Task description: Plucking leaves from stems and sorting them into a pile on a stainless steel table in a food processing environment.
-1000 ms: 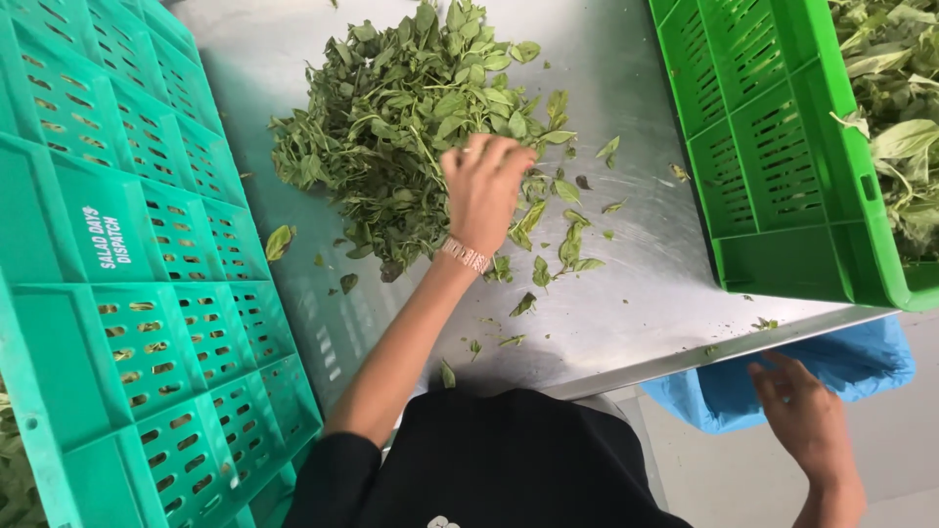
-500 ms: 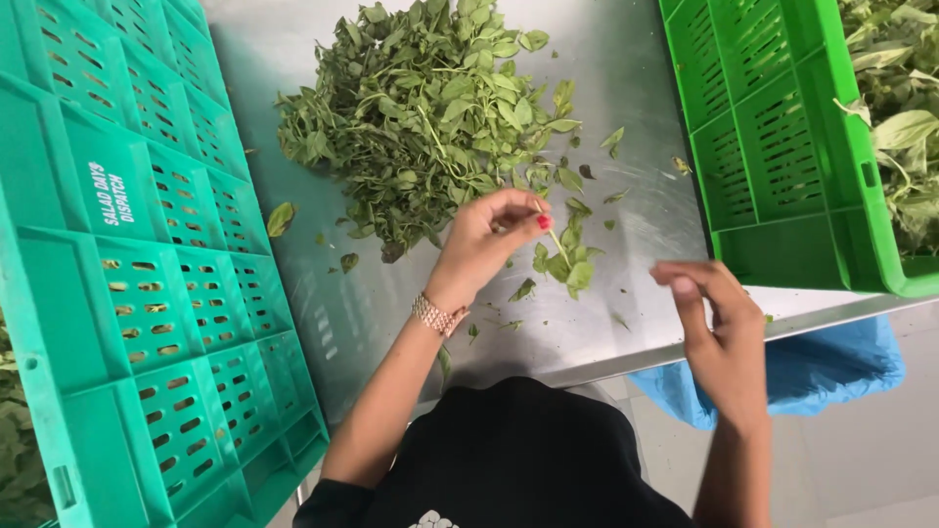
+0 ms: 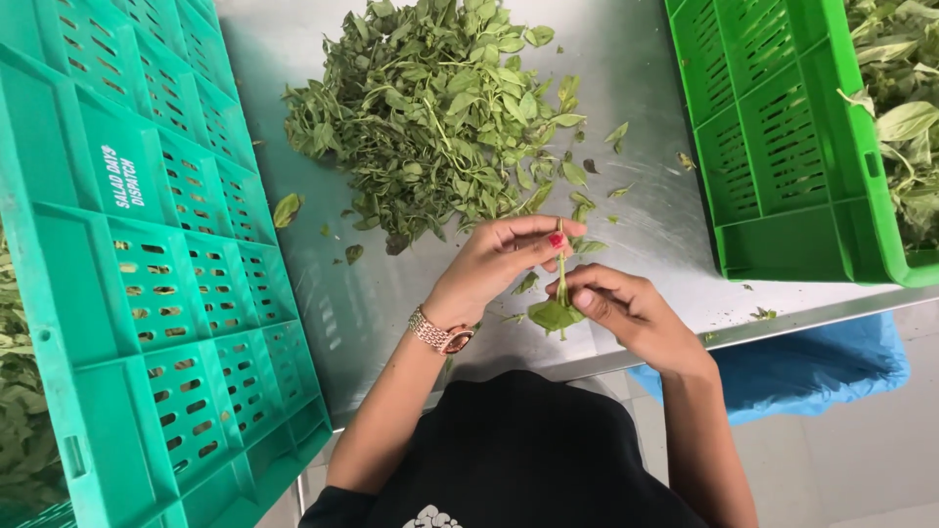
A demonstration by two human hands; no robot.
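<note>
Stainless steel covers the work table (image 3: pixel 323 293), its near edge running just beyond the person's black-clad chest. On the far middle of it lies a loose heap of green leaves (image 3: pixel 430 108), with stray leaves scattered toward the right. A teal slatted crate (image 3: pixel 147 274) stands along the left side, and a brighter green crate (image 3: pixel 782 147) holding larger leaves sits at the right. Blue plastic sheeting (image 3: pixel 792 367) shows below the table's right corner.

Both hands meet over the near edge. The left hand (image 3: pixel 484 269), with a watch at the wrist, has its fingers curled and pinches the upper end of a thin leafy sprig (image 3: pixel 559 293) between thumb and fingertips. The right hand (image 3: pixel 636 313) is partly closed, its thumb and forefinger nipping the sprig lower down, beside the broad leaf at its bottom end. The sprig hangs upright between them, clear of the heap.

Because the sprig is held right above the table's lip, a leaf pulled free could likely slip past the edge and fall to the floor. A hard tug might also snap the slender stem or tear the leaf.
</note>
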